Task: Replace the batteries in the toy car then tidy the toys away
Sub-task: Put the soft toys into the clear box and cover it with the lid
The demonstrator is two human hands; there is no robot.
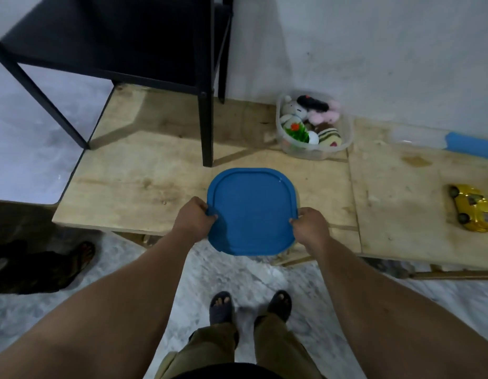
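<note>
over the plywood platform, both hands grip a blue lid.

- Lid held over near edge of platform, left hand and right hand at its sides.
- Tub of toys behind lid, by wall.
- Toy car far right on platform.
- Chair behind, left.

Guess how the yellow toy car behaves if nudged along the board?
The yellow toy car sits on its wheels on the flat wooden board, so it would probably roll. Its glossy shell looks like hard plastic: likely light, stiff, slightly slippery.
</note>
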